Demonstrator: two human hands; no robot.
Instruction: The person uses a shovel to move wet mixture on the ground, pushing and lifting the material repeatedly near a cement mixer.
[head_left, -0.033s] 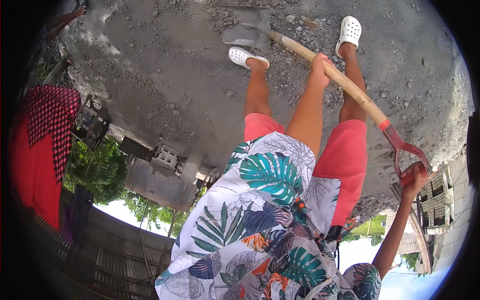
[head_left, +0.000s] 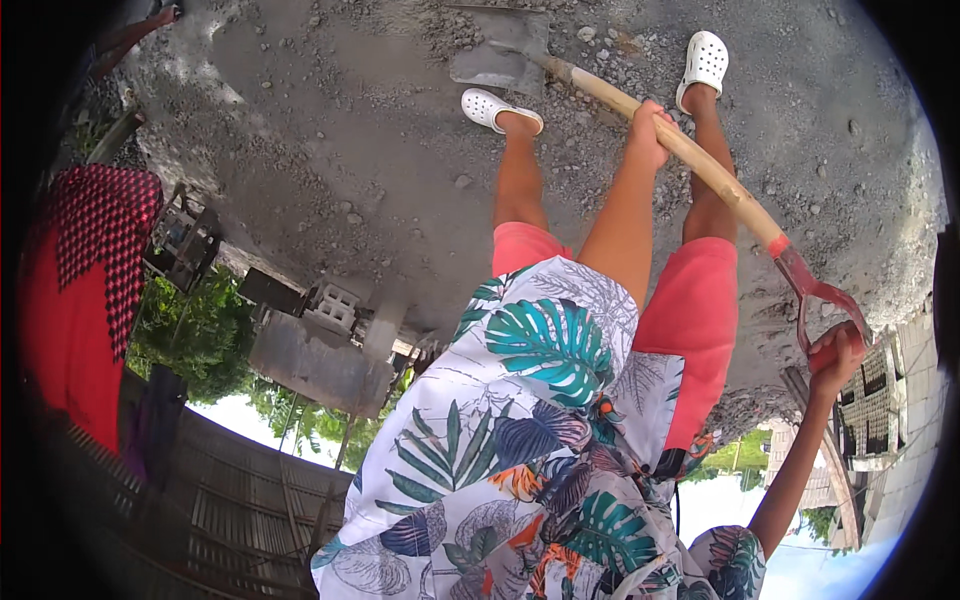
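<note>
A long shovel (head_left: 722,187) with a pale wooden shaft slants across the view. Its grey metal blade (head_left: 497,66) rests flat at the far side, on or just above wet-looking grey material. My left hand (head_left: 650,138) is wrapped around the middle of the shaft. At the right, my right hand (head_left: 836,358) grips the crossbar of the red, worn D-shaped handle (head_left: 797,277). Both hands are closed on the shovel. Beside the blade stands my left foot in a white clog (head_left: 487,108); the other white clog (head_left: 706,62) is farther right, beyond the shaft.
Grey sandy ground (head_left: 330,150) with scattered stones spreads around my feet. At the left hang red and checkered cloths (head_left: 100,260). Hollow concrete blocks (head_left: 332,307) sit by a weathered metal sheet (head_left: 315,362). A person's limb (head_left: 135,42) shows at the upper left.
The shovel and both my hands have shifted very slightly to the right in the view, and my feet with them. The grip of each hand stays the same.
</note>
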